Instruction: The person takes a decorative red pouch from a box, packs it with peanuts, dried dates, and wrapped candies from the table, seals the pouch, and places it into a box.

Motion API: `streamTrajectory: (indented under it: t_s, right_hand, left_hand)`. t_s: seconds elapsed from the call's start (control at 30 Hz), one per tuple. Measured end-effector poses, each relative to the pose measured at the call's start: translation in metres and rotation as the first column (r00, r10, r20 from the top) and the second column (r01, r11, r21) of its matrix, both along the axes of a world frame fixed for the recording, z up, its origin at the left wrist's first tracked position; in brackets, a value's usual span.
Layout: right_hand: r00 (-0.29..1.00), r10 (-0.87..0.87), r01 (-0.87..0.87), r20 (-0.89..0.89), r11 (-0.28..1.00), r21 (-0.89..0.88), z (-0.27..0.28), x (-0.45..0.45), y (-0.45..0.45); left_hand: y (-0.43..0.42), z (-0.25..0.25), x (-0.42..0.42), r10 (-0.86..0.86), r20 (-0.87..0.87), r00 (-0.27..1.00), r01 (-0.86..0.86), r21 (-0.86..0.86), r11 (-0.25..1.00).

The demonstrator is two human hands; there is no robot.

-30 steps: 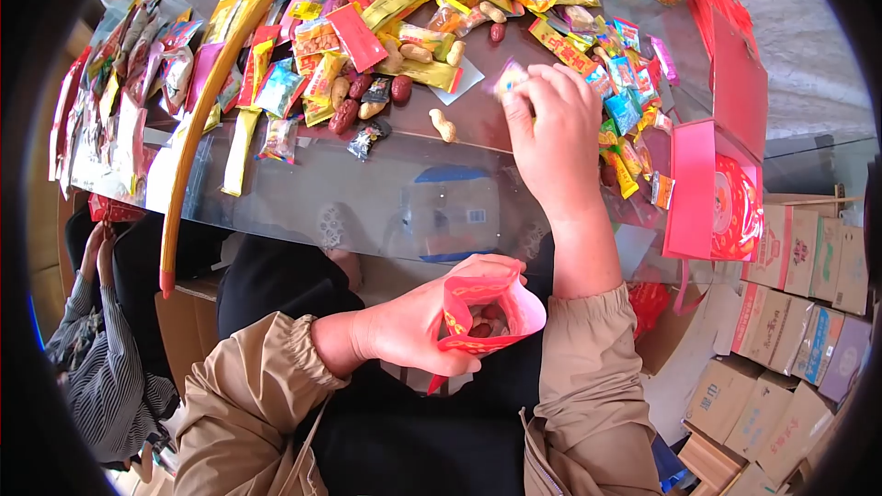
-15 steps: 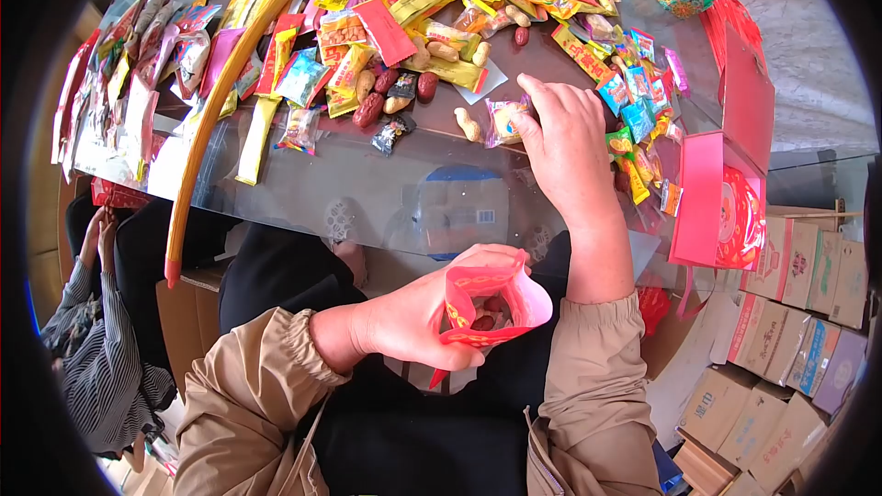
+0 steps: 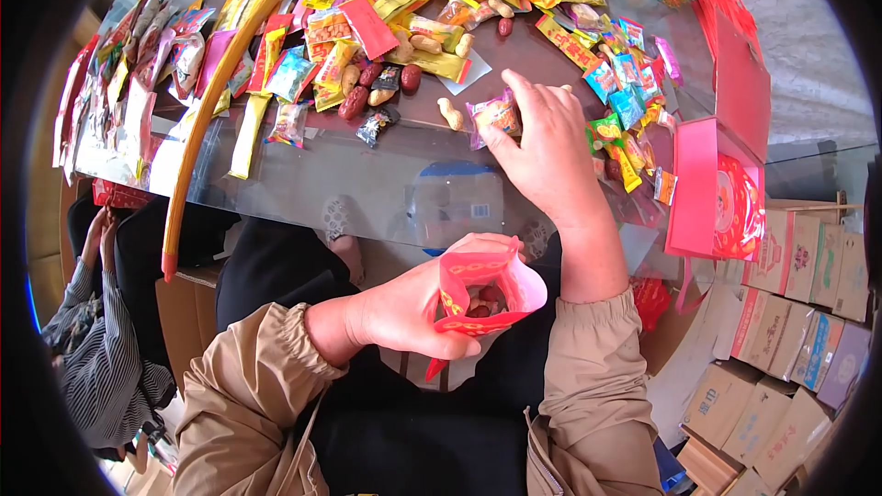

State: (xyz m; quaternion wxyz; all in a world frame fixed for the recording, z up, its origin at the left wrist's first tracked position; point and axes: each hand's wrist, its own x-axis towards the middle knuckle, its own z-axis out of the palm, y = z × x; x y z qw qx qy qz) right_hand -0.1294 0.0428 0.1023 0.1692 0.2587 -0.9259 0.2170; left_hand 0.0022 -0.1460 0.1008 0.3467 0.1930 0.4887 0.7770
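Observation:
My left hand (image 3: 409, 308) is wrapped round a red paper bag (image 3: 482, 262), held upright over my lap with its mouth open toward me. Red dates (image 3: 490, 294) and other pieces show inside. On the table, my right hand (image 3: 551, 147) has its thumb and fingers about a candy in a clear and purple wrapper (image 3: 493, 118). A peanut (image 3: 450, 114) lies just left of that candy. Farther left are several red dates (image 3: 353, 103) and a small black-wrapped candy (image 3: 376, 126).
A heap of wrapped snacks (image 3: 367, 28) covers the back of the glass table (image 3: 367, 174). Small candies (image 3: 627, 106) lie at right, beside an open red box (image 3: 694, 188). An orange curved rod (image 3: 207, 119) crosses the left. Cardboard boxes (image 3: 799, 257) stand right; another person (image 3: 110, 340) sits left.
My right hand has shifted left and its thumb has come farther over the purple-wrapped candy. The left hand still holds the bag. The view has shifted slightly.

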Motion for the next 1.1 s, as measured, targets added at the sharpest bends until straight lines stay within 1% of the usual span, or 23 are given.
streamTrajectory:
  t_s: [0.07,0.1,0.13,0.2,0.23,0.27,0.3,0.33,0.4,0.5,0.6,0.63,0.73,0.77,0.87,0.97,1.07,1.1]
  right_hand:
    - [0.999,0.046,-0.044,0.018,0.995,-0.091,-0.001,0.002,-0.002]
    - [0.998,0.047,-0.044,0.040,0.997,-0.065,0.004,0.004,-0.002]
    - [0.994,0.040,-0.024,0.097,0.987,-0.161,0.007,0.006,-0.003]
    - [0.977,0.047,0.028,0.208,0.939,-0.343,0.010,0.009,-0.003]
    - [0.947,0.160,0.017,0.278,0.841,-0.541,0.011,0.008,-0.001]
    - [0.904,0.284,0.030,0.319,0.701,-0.712,0.012,0.007,0.002]
    - [0.851,0.411,0.068,0.326,0.530,-0.845,0.013,0.006,0.007]
    - [0.760,0.565,0.119,0.322,0.366,-0.923,0.027,0.012,0.012]
    - [0.639,0.717,0.146,0.278,0.242,-0.959,0.041,0.022,0.022]
    - [0.575,0.775,0.008,0.262,0.316,-0.949,0.044,0.035,0.030]
    - [0.584,0.769,-0.103,0.260,0.388,-0.916,0.050,0.053,0.028]
    - [0.587,0.753,-0.091,0.297,0.425,-0.900,0.054,0.058,0.029]
    - [0.605,0.723,-0.219,0.334,0.553,-0.804,0.054,0.065,0.037]
    - [0.624,0.700,-0.251,0.348,0.602,-0.758,0.060,0.067,0.039]
    - [0.650,0.698,-0.351,0.301,0.627,-0.696,0.064,0.071,0.046]
    - [0.734,0.627,-0.315,0.259,0.654,-0.688,0.062,0.076,0.051]
    - [0.754,0.611,-0.368,0.241,0.697,-0.616,0.067,0.076,0.059]
    - [0.730,0.638,-0.392,0.244,0.684,-0.616,0.071,0.077,0.059]
  left_hand:
    - [0.002,0.006,0.003,-0.010,0.115,0.993,0.009,0.009,1.000]
    - [0.003,0.007,0.004,-0.012,0.125,0.992,0.012,0.006,1.000]
    - [0.004,0.007,0.004,-0.014,0.135,0.991,0.014,0.003,1.000]
    - [0.004,0.003,0.001,-0.006,0.059,0.998,0.007,-0.019,1.000]
    - [0.004,0.003,-0.001,-0.005,0.042,0.999,0.006,-0.029,1.000]
    - [0.003,0.003,-0.002,-0.004,0.024,1.000,0.005,-0.038,0.999]
    - [0.004,0.003,-0.002,-0.003,0.007,1.000,0.004,-0.047,0.999]
    - [0.005,0.006,-0.001,0.000,0.084,0.996,0.003,-0.033,0.999]
    - [0.007,0.016,0.001,0.002,0.237,0.972,0.000,-0.006,1.000]
    - [0.006,0.017,-0.001,-0.064,0.217,0.974,0.075,-0.041,0.996]
    - [0.004,0.030,-0.004,-0.138,0.301,0.944,0.155,-0.036,0.987]
    - [0.002,0.028,-0.003,-0.172,0.336,0.926,0.203,-0.059,0.977]
    - [0.007,0.016,0.001,-0.127,0.283,0.951,0.149,-0.056,0.987]
    - [0.010,0.019,0.003,-0.072,0.282,0.957,0.089,-0.050,0.995]
    - [0.010,0.019,0.002,-0.138,0.281,0.950,0.162,-0.062,0.985]
    - [0.015,0.028,0.000,-0.151,0.302,0.941,0.173,-0.048,0.984]
    - [0.016,0.028,0.001,-0.159,0.298,0.941,0.184,-0.058,0.981]
    - [0.016,0.026,0.001,-0.160,0.305,0.939,0.188,-0.062,0.980]
